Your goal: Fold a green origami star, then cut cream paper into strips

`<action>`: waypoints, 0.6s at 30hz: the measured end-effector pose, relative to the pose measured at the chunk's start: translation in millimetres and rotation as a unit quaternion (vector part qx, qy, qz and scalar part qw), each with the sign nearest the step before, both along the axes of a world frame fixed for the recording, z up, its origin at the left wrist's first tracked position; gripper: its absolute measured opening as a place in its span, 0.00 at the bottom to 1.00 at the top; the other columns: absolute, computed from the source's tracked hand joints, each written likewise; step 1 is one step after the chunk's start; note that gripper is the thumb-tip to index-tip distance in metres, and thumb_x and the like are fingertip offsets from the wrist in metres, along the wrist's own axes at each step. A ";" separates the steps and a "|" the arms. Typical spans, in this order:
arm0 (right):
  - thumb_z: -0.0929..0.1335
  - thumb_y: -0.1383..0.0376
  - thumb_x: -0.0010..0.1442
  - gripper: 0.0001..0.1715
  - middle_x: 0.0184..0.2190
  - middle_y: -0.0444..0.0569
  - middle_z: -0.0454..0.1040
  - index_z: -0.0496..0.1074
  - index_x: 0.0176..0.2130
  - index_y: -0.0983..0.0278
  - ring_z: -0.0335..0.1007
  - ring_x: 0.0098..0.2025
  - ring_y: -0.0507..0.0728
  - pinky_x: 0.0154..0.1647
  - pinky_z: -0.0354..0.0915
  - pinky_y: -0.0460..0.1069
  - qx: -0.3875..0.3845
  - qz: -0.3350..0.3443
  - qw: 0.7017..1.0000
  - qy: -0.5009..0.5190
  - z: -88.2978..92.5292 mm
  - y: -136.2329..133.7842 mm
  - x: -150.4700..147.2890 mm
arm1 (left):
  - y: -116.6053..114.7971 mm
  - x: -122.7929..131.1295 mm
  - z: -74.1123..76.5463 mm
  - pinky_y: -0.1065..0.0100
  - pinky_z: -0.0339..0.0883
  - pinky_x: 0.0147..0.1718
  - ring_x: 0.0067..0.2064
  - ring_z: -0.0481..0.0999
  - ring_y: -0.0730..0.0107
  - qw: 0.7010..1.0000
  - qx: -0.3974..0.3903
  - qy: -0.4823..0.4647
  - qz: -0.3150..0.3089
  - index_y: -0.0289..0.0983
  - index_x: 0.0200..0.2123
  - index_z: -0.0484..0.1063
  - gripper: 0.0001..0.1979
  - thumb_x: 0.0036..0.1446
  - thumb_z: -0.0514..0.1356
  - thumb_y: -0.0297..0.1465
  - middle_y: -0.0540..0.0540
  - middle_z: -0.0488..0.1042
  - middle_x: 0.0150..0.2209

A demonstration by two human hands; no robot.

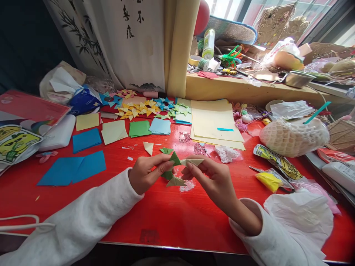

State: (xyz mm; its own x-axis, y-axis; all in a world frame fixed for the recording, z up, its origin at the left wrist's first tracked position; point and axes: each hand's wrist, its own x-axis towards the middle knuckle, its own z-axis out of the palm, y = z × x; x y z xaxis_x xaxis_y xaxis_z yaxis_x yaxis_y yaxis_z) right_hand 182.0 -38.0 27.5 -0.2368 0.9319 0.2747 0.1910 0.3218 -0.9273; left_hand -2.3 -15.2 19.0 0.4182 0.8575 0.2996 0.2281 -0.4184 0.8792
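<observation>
Between my hands, above the red table (116, 207), is a partly joined chain of folded paper pieces (168, 175) in dark green and pale cream. My left hand (148, 170) pinches a dark green piece of it between thumb and fingers. In my right hand (210, 175) is a cream folded paper piece (194, 162), its tip meeting the green one; whether it is slotted in, I cannot tell. A loose cream folded triangle (148, 147) lies on the table just beyond my left hand.
Stacks of blue (87, 140), cream (114, 132), green (139, 128) and light blue paper (160, 126) lie behind my hands. Finished yellow paper stars (138, 109) are heaped at the back beside large cream sheets (212, 118). A netted coconut with a straw (294, 135) stands right.
</observation>
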 end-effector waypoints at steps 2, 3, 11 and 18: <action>0.62 0.67 0.56 0.06 0.25 0.45 0.73 0.68 0.35 0.64 0.72 0.27 0.51 0.28 0.70 0.46 0.006 0.003 1.000 0.000 0.2 0.1 0.1 | 0.2 -0.7 -0.4 0.72 0.70 0.26 0.25 0.74 0.71 1.000 0.014 0.005 -0.002 0.32 0.31 0.70 0.10 0.55 0.52 0.31 0.46 0.74 0.24; 0.62 0.67 0.56 0.06 0.25 0.45 0.73 0.68 0.35 0.65 0.72 0.27 0.51 0.28 0.70 0.46 0.012 0.005 1.000 -0.002 0.4 0.2 0.2 | 0.4 -0.9 -0.5 0.72 0.70 0.26 0.25 0.74 0.71 1.000 0.017 0.006 -0.004 0.32 0.31 0.70 0.09 0.56 0.52 0.30 0.46 0.75 0.24; 0.62 0.70 0.57 0.07 0.24 0.44 0.73 0.67 0.37 0.66 0.72 0.27 0.50 0.27 0.68 0.44 0.141 -0.028 0.984 -0.101 0.0 -0.6 0.0 | 1.1 0.2 -1.0 0.74 0.70 0.23 0.22 0.74 0.73 0.997 0.082 0.011 -0.005 0.31 0.31 0.70 0.07 0.55 0.53 0.27 0.46 0.74 0.23; 0.62 0.73 0.56 0.08 0.28 0.45 0.75 0.66 0.38 0.65 0.73 0.29 0.49 0.27 0.67 0.42 0.241 -0.066 0.952 -0.175 -3.4 -1.2 1.0 | 3.0 0.4 -3.4 0.75 0.70 0.25 0.26 0.76 0.72 0.982 0.180 0.022 -0.044 0.30 0.34 0.68 0.05 0.53 0.55 0.23 0.44 0.76 0.25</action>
State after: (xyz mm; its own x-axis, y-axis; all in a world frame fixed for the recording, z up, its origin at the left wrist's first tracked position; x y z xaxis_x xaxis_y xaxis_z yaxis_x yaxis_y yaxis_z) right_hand 183.0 -39.3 24.1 -0.2830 0.7454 0.6036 0.5296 0.6461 -0.5496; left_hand -1.9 -12.2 15.6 0.5051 0.6590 0.5573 0.2113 -0.7205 0.6605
